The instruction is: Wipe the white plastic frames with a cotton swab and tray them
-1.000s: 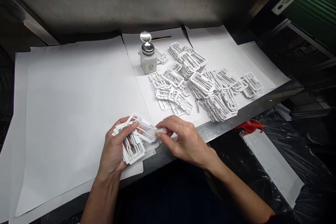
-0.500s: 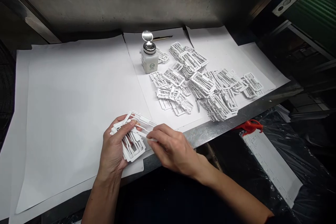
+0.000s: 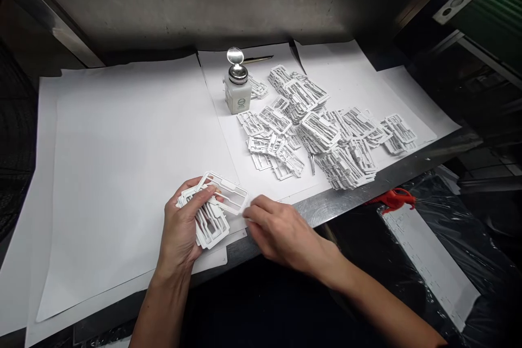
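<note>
Left hand point(image 3: 179, 228): Gripped a stack of white frames point(image 3: 213, 243), with thumb across the top and fingers beneath.
Right hand point(image 3: 285, 231): Hovered beside the free end of 1 fanned-out frame point(image 3: 227, 183), fingers curled together; could not tell from this view whether clenched or closed on something small.
Position of stack: Held above the paper sheet point(image 3: 134, 157) by the near edge of the bench point(image 3: 326, 204), left of the loose frame piles point(image 3: 320, 130).
Orientation: In the stack, ran with long axis oblique, from far left to near right, lower end towards the near edge. In the fanned-out frame, lay closer to crosswise, free end towards the right hand.
Possible faults (judged): Could have slid from the fan under a weak or shifting thumb hold, and dropped past the near edge. Might have bent or snapped at the thin inner bars if pushed hard at the free end. Might have snagged on neighbouring bars, through overlap of the openings.
Bottle point(image 3: 238, 95): Stood upright towards the far edge, lid raised; would have risked a spill if knocked.
Surroundings: Lay, a dark slim tool point(image 3: 259, 58) by the far edge; a small metal tip point(image 3: 312, 166) among the piles.
</note>
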Tool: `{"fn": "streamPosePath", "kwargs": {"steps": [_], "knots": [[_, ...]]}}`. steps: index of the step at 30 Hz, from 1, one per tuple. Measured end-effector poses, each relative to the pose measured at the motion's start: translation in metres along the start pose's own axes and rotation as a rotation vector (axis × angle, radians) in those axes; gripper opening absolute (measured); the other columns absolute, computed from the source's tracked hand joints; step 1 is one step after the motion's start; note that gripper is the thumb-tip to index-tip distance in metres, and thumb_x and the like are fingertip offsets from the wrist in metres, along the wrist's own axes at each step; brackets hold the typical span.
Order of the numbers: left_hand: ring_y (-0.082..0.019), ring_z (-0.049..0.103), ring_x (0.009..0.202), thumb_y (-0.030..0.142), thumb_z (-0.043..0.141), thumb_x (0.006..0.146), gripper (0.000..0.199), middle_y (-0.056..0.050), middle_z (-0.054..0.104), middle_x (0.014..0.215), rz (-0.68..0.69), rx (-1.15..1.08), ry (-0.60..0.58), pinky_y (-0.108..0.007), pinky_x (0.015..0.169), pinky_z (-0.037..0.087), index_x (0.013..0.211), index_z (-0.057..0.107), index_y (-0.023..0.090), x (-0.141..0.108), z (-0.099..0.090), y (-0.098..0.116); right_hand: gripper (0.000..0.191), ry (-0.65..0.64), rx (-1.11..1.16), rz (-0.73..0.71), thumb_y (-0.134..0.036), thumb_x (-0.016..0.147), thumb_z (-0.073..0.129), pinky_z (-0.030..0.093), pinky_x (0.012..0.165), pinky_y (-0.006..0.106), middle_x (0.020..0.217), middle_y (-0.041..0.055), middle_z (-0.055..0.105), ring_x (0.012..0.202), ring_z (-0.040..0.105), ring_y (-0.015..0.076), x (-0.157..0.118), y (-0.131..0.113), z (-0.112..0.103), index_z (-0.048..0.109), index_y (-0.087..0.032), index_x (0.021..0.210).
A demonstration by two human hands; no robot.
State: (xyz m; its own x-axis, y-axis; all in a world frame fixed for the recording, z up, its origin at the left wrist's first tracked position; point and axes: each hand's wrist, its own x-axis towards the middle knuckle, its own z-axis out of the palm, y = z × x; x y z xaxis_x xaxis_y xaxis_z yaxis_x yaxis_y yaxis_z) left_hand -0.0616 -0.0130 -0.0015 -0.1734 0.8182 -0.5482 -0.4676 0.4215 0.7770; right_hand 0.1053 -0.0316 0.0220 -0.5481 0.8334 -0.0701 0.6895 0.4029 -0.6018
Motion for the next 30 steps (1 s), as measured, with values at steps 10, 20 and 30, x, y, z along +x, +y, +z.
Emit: {"fn": "streamPosePath", "kwargs": {"steps": [10,20,30], "knots": [[-0.013,0.058,0.051,0.019,0.074,0.062,0.029,0.000,0.063,0.063,-0.077,0.007,-0.018,-0.020,0.046,0.047,0.089,0.063,0.017,0.001,0.001,0.003,0.018,0.096,0.430,0.389,-0.029,0.086,0.050,0.034,0.051,0.021,0.063,-0.0017,0.054,0.055,0.046,0.0098,-0.007,0.027,-0.009,0.064,-0.018,0.084],[-0.012,0.059,0.060,0.018,0.070,0.068,0.036,-0.002,0.064,0.079,-0.172,-0.096,-0.208,-0.021,0.055,0.050,0.103,0.061,0.019,-0.003,-0.002,-0.007,0.033,0.037,1.083,0.405,-0.046,0.079,0.059,0.022,0.045,0.020,0.057,-0.0048,0.040,0.049,0.030,0.0060,0.007,0.030,0.005,0.059,-0.013,0.074],[-0.013,0.059,0.062,0.021,0.068,0.070,0.030,-0.005,0.063,0.081,-0.180,-0.194,-0.334,-0.025,0.057,0.052,0.099,0.061,0.018,-0.007,-0.011,-0.019,0.034,0.081,1.176,0.452,-0.046,0.081,0.057,0.026,0.045,0.019,0.054,-0.0052,0.041,0.049,0.033,0.0059,-0.001,0.010,0.019,0.058,-0.013,0.074]]}}
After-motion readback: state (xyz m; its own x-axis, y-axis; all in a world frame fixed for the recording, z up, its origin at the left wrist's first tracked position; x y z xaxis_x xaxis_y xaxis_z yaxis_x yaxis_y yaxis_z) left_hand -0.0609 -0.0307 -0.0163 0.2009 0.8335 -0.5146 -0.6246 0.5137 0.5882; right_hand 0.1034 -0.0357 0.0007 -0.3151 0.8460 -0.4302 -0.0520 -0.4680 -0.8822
